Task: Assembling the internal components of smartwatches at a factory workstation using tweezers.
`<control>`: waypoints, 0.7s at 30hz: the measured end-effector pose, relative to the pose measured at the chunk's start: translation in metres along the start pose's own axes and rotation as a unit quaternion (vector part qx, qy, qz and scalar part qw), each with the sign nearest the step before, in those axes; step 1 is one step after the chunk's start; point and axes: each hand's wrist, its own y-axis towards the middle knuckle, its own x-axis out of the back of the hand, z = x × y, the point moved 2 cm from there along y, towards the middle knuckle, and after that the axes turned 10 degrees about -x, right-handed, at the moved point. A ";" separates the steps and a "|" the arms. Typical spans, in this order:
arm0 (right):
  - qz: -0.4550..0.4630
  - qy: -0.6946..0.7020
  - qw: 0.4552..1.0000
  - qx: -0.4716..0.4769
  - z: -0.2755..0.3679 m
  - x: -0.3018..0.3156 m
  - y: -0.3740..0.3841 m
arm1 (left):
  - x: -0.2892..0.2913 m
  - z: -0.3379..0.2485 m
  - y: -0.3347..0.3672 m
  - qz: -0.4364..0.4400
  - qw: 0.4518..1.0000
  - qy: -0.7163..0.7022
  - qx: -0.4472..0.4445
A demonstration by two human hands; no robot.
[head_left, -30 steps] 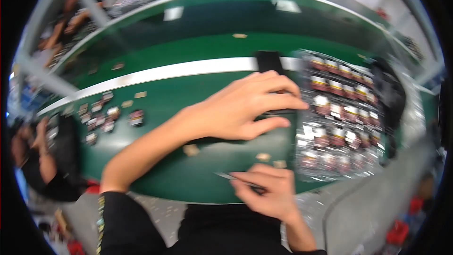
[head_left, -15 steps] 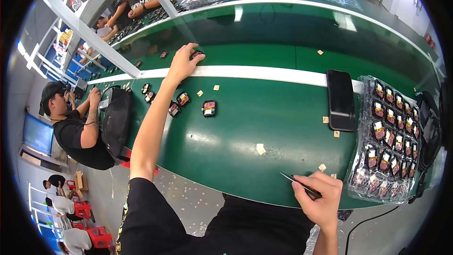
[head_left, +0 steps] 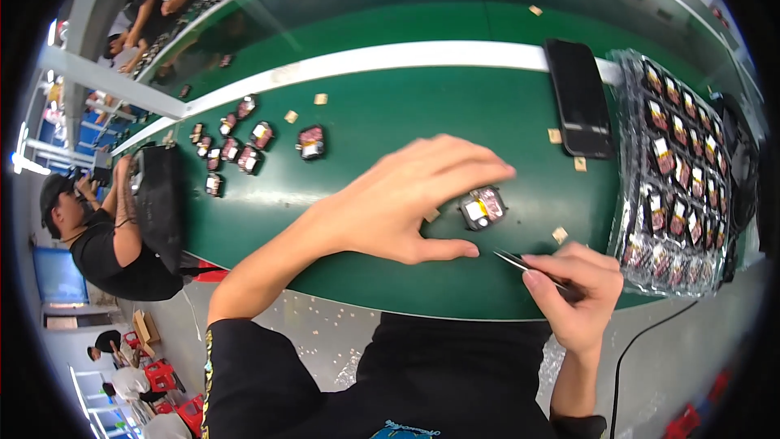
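Note:
On the green bench (head_left: pixel 390 293) in front of me lies a small black part (head_left: pixel 483 208) with a dark reddish face and a white and yellow label. My left hand (head_left: pixel 398 199) hovers beside it, thumb and fingers spread apart, apparently holding nothing. Between the fingers and thumb of my right hand (head_left: pixel 581 289) is a pair of dark tweezers (head_left: pixel 512 259), its pale tips aimed toward the part without touching it. Another such part (head_left: pixel 310 142) sits alone farther left, next to a loose group of several more parts (head_left: pixel 231 149).
A clear plastic tray (head_left: pixel 621 219) filled with rows of similar parts stands at the right, by a black phone (head_left: pixel 581 102). Small beige paper bits (head_left: pixel 560 235) dot the bench. A white rail (head_left: pixel 422 54) crosses behind. A co-worker (head_left: pixel 114 236) sits at the left, beside a black bag (head_left: pixel 158 203).
My left hand has come back from beyond the rail to the bench's middle, where a labelled part now lies. More parts show at the left as the view has shifted. The right hand keeps the tweezers.

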 end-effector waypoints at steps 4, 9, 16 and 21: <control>-0.003 0.018 1.000 0.000 0.000 -0.003 0.001 | -0.004 -0.003 -0.004 0.000 0.994 0.092 0.061; -0.018 0.007 1.000 -0.007 0.001 -0.003 0.002 | -0.008 0.002 -0.005 0.029 0.997 0.059 0.045; 0.004 -0.017 0.999 -0.046 0.006 -0.008 0.018 | -0.009 -0.002 -0.006 0.053 0.996 -0.027 0.071; 0.004 -0.040 0.999 -0.019 -0.002 -0.013 0.025 | -0.010 0.003 -0.007 0.051 0.996 -0.044 0.061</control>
